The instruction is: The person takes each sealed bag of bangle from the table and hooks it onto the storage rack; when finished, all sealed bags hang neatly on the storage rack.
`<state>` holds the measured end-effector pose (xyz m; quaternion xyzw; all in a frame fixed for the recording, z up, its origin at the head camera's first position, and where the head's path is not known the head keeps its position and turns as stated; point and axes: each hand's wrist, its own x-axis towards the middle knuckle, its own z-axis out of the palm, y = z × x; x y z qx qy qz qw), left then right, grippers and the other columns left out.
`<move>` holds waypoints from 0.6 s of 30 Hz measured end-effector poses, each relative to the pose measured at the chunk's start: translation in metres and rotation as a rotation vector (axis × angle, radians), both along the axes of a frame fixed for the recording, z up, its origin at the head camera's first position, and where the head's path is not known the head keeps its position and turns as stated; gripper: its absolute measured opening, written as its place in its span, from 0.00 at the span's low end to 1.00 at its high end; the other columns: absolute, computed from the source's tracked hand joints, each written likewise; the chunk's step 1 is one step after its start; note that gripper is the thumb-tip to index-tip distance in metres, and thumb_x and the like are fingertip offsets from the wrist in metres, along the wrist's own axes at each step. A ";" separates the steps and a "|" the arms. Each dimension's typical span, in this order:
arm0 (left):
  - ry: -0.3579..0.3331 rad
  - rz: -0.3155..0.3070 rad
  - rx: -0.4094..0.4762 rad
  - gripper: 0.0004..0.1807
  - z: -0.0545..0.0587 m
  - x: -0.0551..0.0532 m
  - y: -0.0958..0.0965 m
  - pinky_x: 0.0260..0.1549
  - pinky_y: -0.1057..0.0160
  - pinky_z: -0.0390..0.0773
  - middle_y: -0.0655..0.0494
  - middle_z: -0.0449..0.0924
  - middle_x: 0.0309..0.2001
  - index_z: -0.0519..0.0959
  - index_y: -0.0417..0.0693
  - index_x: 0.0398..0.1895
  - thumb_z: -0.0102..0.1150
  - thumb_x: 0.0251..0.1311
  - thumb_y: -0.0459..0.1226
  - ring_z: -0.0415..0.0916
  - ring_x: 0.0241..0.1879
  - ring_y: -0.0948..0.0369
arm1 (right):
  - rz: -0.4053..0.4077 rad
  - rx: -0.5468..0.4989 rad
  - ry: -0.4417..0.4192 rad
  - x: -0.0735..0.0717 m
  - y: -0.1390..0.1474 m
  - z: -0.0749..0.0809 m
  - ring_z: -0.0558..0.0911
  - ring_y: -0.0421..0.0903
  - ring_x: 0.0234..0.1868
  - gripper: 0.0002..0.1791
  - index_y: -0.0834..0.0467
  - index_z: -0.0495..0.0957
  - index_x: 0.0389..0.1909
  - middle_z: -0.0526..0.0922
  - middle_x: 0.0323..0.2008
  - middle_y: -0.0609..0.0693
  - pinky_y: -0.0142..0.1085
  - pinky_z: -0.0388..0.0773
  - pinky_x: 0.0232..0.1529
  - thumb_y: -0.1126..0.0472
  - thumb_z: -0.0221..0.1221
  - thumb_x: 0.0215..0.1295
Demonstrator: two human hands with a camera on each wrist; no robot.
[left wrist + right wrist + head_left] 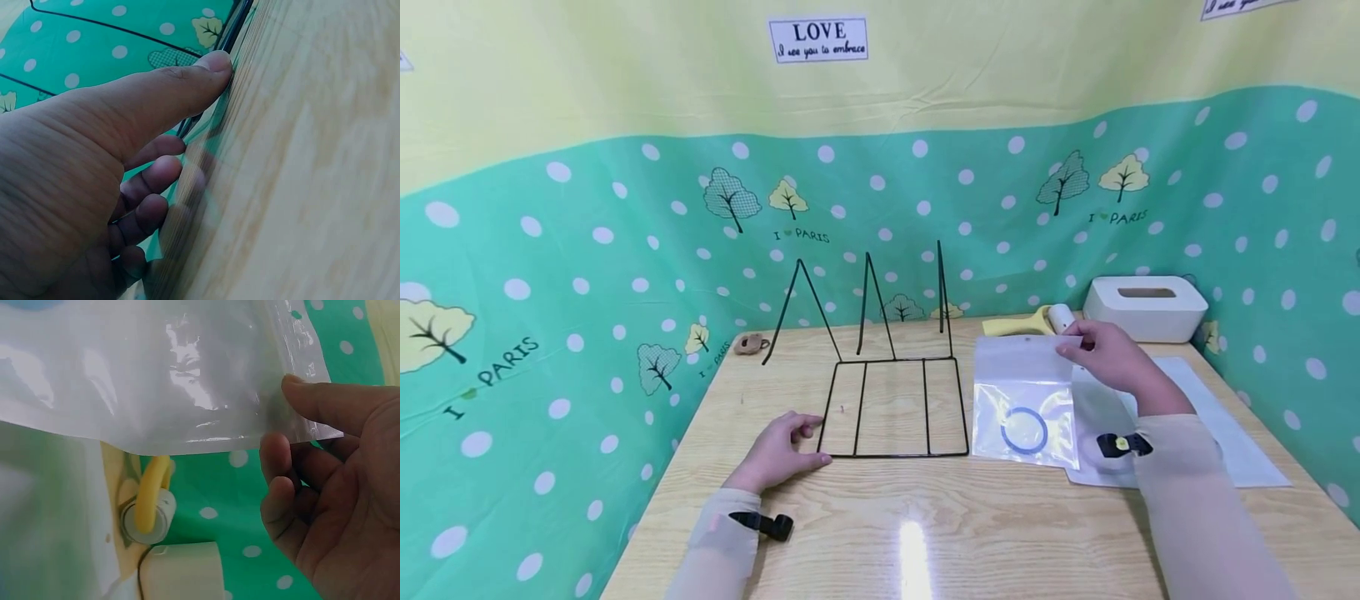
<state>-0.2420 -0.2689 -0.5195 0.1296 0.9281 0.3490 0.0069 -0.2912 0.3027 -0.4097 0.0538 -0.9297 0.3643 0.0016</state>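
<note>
A black wire rack [910,455] lies on the wooden table, its flat frame toward me and several pointed uprights at the back. My left hand [778,454] grips the rack's near left corner, the thumb lying on the wire in the left wrist view. At the right, my right hand [1108,358] pinches the upper right corner of a clear plastic bag [988,417] between thumb and forefinger. Inside the bag shows a blue ring [1025,452]. The bag hangs beside the rack's right side; whether its lower edge touches the table I cannot tell.
White and clear plastic sheets or bags [1232,458] lie under my right forearm. Behind them are a white tissue box [1142,318] and a lint roller [1062,317] with a yellow handle. A small brown item [748,343] sits at the back left. Patterned cloth surrounds the table.
</note>
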 end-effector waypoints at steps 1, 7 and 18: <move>0.002 -0.001 0.002 0.39 0.000 0.000 0.000 0.44 0.59 0.73 0.58 0.77 0.42 0.82 0.48 0.62 0.86 0.45 0.50 0.70 0.42 0.58 | 0.008 0.006 0.009 0.002 0.000 0.002 0.76 0.57 0.47 0.16 0.59 0.78 0.52 0.80 0.48 0.60 0.46 0.77 0.44 0.50 0.62 0.77; -0.001 0.002 -0.001 0.38 -0.002 -0.001 -0.002 0.43 0.59 0.73 0.60 0.77 0.42 0.83 0.51 0.61 0.86 0.45 0.50 0.70 0.41 0.59 | -0.001 0.002 0.052 0.013 -0.002 0.017 0.77 0.57 0.47 0.16 0.57 0.77 0.52 0.80 0.48 0.59 0.46 0.79 0.44 0.49 0.62 0.77; -0.010 -0.007 0.013 0.39 0.001 0.001 -0.002 0.43 0.59 0.72 0.60 0.77 0.42 0.82 0.50 0.62 0.86 0.45 0.51 0.70 0.41 0.58 | 0.082 -0.010 0.231 0.037 0.000 0.041 0.75 0.52 0.36 0.12 0.57 0.82 0.48 0.81 0.36 0.54 0.37 0.77 0.32 0.52 0.64 0.76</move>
